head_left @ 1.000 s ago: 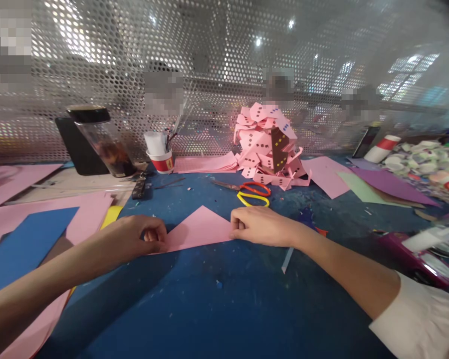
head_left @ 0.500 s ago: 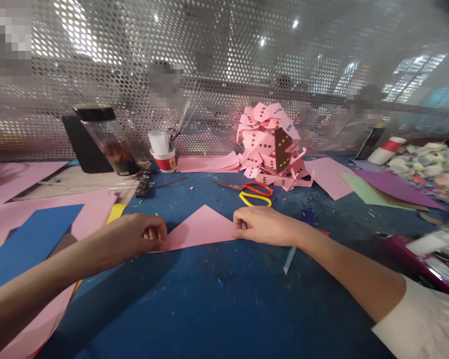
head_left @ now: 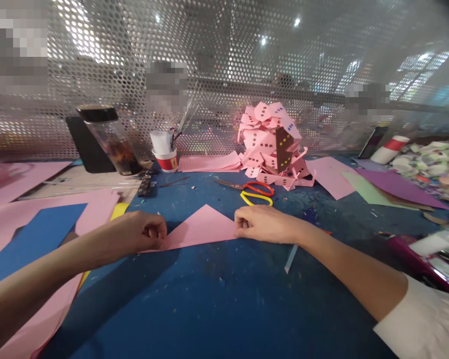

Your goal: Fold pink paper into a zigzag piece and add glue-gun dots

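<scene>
OK so the pink paper triangle [head_left: 204,227] is on the blue table [head_left: 209,319], roughly mid L-to-R, well short of the far edge. Tip points at the far edge; long axis = the straight bottom side, running L-R w/ the R end angled slightly toward the far edge. L hand [head_left: 145,232] is curled nearly closed, pinching the L end, so that corner's mostly covered, just a thin sliver poking out below. R hand [head_left: 256,223] is also curled, thumb + index closed on the R corner, which is totally hidden. Can't tell how many layers tbh. Scissors [head_left: 243,188] lie just past the R hand, toward the far edge. Table's near edge is out of shot, and the purple gadget [head_left: 404,249] by the R side is blurry + cut off, idk what it is.
</scene>
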Motion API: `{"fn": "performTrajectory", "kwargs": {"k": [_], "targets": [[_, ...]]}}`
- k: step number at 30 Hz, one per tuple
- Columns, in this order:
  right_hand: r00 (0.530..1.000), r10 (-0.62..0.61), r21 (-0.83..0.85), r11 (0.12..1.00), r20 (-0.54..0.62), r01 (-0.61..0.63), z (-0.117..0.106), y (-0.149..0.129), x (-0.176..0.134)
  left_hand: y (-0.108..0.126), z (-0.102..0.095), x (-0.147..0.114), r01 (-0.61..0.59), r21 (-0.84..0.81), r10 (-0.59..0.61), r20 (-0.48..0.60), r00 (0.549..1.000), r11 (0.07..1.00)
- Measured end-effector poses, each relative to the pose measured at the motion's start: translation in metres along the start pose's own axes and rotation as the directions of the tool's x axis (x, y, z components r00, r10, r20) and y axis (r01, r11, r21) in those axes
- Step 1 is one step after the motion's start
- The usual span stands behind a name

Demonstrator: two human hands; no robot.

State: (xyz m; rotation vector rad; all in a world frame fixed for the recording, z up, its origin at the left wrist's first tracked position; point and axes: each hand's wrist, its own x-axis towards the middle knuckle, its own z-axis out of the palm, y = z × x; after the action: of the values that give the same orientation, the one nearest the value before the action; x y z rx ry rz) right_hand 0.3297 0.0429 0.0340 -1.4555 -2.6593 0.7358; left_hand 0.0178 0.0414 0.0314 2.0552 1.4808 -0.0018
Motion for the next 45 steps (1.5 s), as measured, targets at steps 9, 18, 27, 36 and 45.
{"fn": "performTrajectory", "kwargs": {"k": [9,18,27,36,45], "targets": [[1.000,-0.003,-0.003,1.000,0.003,0.003,0.001,0.002,0.001,-0.002,-0.002,0.000,0.002,-0.052,0.000,0.029,1.000,0.999],[1.000,-0.010,-0.005,1.000,-0.005,0.010,0.002,0.005,0.001,-0.008,0.001,0.003,0.014,0.037,-0.015,0.020,1.000,0.999],[1.000,-0.013,-0.019,1.000,-0.011,0.013,0.002,0.003,0.001,-0.008,0.004,0.003,0.006,0.048,-0.004,-0.032,0.999,0.999],[0.998,-0.049,-0.029,0.998,-0.027,0.048,0.004,0.006,0.000,0.005,0.009,-0.008,-0.081,0.147,0.095,-0.094,0.991,0.986],[0.999,-0.043,-0.029,0.999,-0.017,0.043,0.004,0.007,0.002,0.001,0.017,-0.008,-0.122,0.227,0.156,-0.138,0.978,0.966]]}}
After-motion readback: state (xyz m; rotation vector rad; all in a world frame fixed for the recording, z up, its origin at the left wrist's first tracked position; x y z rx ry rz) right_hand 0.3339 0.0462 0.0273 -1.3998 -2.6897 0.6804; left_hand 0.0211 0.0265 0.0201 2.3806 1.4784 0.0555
